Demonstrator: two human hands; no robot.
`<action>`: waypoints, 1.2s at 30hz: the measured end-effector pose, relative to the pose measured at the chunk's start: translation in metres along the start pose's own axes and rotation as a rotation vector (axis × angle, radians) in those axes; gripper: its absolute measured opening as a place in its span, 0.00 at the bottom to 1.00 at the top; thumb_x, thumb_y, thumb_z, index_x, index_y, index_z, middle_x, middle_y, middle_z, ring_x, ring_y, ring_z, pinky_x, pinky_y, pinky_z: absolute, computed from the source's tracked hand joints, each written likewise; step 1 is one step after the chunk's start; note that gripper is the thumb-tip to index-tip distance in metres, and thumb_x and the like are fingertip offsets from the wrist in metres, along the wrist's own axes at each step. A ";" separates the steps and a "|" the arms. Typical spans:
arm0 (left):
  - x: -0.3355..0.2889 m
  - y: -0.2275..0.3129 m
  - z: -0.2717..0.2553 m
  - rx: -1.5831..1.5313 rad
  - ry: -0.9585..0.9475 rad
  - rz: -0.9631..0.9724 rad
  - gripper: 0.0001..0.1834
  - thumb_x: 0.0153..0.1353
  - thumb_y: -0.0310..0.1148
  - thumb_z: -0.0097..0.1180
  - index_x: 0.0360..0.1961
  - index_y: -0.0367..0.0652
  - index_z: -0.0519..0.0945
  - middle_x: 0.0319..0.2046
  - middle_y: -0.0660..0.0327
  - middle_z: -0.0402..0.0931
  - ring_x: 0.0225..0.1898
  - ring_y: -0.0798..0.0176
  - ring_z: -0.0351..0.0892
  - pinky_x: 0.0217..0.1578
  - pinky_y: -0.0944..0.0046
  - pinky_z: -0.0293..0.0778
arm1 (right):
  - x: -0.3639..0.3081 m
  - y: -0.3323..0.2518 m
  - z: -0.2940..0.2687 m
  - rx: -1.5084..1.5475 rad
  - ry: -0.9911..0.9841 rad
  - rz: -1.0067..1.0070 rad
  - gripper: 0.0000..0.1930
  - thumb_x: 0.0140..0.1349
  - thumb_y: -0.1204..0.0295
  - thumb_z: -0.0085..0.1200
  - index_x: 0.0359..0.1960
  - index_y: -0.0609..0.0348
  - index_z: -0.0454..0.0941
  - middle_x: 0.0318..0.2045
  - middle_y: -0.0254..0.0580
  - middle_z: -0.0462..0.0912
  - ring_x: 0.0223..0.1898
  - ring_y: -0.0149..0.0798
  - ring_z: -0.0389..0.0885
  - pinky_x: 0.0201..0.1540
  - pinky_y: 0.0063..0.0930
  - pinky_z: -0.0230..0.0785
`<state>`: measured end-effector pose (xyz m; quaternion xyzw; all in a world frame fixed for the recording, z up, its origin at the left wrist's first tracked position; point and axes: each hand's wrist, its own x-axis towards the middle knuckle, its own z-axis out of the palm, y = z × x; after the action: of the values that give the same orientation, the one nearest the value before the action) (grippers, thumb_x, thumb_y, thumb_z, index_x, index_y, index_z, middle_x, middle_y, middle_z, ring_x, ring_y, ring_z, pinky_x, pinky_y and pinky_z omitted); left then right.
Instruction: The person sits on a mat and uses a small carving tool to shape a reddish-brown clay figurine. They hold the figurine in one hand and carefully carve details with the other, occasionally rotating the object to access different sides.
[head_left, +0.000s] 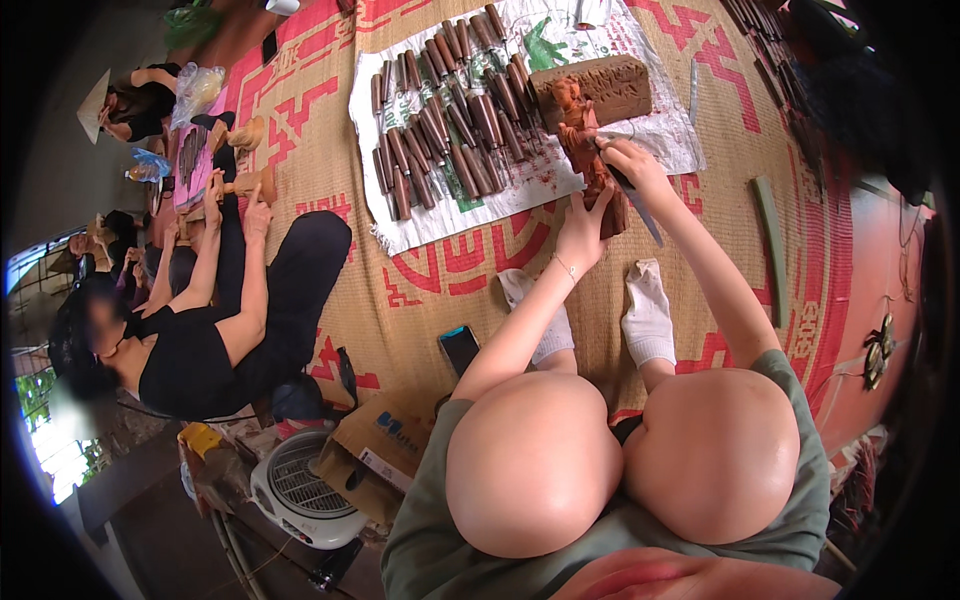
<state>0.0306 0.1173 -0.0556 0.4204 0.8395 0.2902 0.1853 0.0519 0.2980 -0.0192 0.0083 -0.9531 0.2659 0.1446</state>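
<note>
A reddish-brown carved wooden figurine (578, 135) leans against a dark wooden block (628, 88) at the edge of a white sheet (440, 222). My left hand (580, 235) is closed round the figurine's lower end, near its base. My right hand (635, 165) is closed beside the figurine's middle, gripping a long flat knife-like tool (643, 212); its grey length slants down toward me, and its exact kind is hard to tell. Left of the figurine, several carving tools with dark wooden handles (435, 118) lie in rows on the sheet.
A patterned straw mat (420, 310) covers the floor. A phone (459, 348) lies left of my feet, with a cardboard box (385, 440) and a white fan (305, 485) nearer. On the right are a greenish strip (771, 250) and more tools (780, 95). Other people work at the left.
</note>
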 end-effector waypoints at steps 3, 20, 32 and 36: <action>0.000 0.007 0.000 0.009 -0.036 -0.037 0.48 0.41 0.25 0.68 0.65 0.51 0.59 0.47 0.43 0.59 0.46 0.38 0.71 0.45 0.50 0.74 | -0.008 -0.001 -0.004 0.066 0.012 0.051 0.12 0.54 0.75 0.49 0.41 0.59 0.74 0.42 0.45 0.78 0.45 0.48 0.77 0.46 0.37 0.70; 0.001 0.001 0.000 0.025 -0.016 -0.009 0.49 0.40 0.28 0.70 0.65 0.52 0.59 0.48 0.43 0.58 0.45 0.37 0.71 0.44 0.49 0.75 | -0.005 -0.008 -0.006 0.083 0.001 0.064 0.11 0.53 0.75 0.50 0.39 0.60 0.71 0.38 0.47 0.76 0.42 0.52 0.77 0.42 0.39 0.70; 0.004 0.010 -0.003 0.013 -0.036 -0.036 0.46 0.43 0.26 0.66 0.65 0.55 0.59 0.48 0.40 0.59 0.43 0.35 0.72 0.41 0.48 0.75 | -0.014 0.008 -0.006 0.037 -0.041 -0.040 0.12 0.53 0.76 0.47 0.40 0.59 0.72 0.48 0.45 0.76 0.51 0.49 0.74 0.50 0.36 0.69; 0.001 0.007 -0.003 0.060 -0.018 -0.035 0.45 0.43 0.27 0.66 0.64 0.53 0.60 0.46 0.41 0.60 0.44 0.36 0.71 0.42 0.49 0.74 | 0.010 -0.006 -0.011 0.035 0.020 -0.041 0.11 0.55 0.75 0.47 0.40 0.59 0.71 0.48 0.47 0.76 0.51 0.52 0.74 0.51 0.38 0.68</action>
<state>0.0325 0.1205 -0.0487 0.4138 0.8532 0.2579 0.1853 0.0463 0.2992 -0.0047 0.0278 -0.9464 0.2794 0.1596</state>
